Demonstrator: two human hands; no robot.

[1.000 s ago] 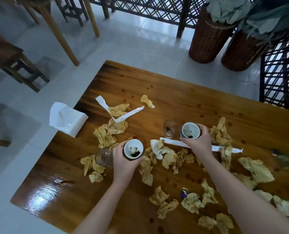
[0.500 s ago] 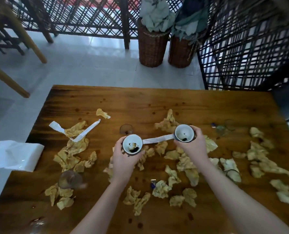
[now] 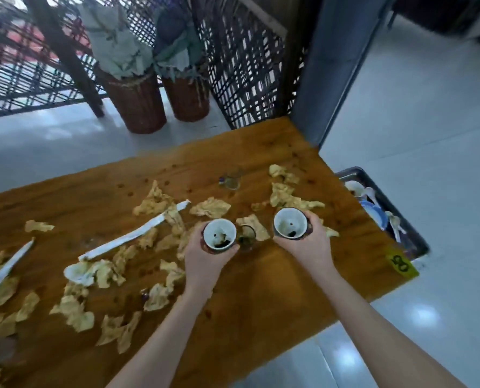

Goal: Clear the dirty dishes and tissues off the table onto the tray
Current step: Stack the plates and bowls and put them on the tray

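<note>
tissues (image 3: 211, 207) and a glass (image 3: 246, 238) (between the held cups (image 3: 219, 238)) litter the table (image 3: 275, 289).

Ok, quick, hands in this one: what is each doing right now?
Left hand: closed, holding a dirty cup with dark dregs inside.
Right hand: closed, holding a second dirty cup.

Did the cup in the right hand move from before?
Yes. The cup in the right hand sat right by the long white paper strip before; now it is well to that strip's right, nearer the tray.
</note>
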